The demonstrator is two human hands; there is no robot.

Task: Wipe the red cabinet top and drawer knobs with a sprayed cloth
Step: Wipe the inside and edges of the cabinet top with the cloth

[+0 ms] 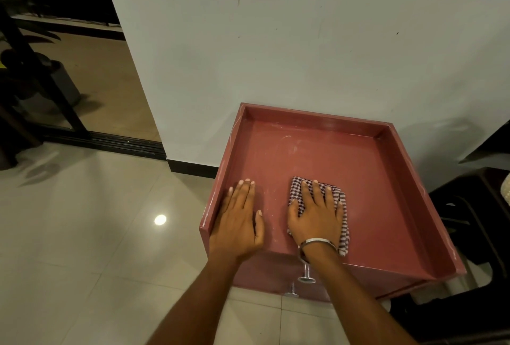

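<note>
A red cabinet (358,173) with a raised rim on three sides stands against the white wall. A folded checked cloth (296,189) lies on its top near the front edge. My right hand (317,212) presses flat on the cloth with straight, spread fingers; a metal bangle circles the wrist. My left hand (238,220) rests flat on the bare top beside the left rim, fingers straight. Two metal drawer knobs, an upper one (306,278) and a lower one (291,293), stick out of the cabinet front below my right wrist.
The white wall (303,41) rises right behind the cabinet. Glossy pale floor tiles (96,234) spread to the left. Dark furniture (474,220) stands close on the cabinet's right. A dark doorway with a sliding track (105,142) lies at the far left.
</note>
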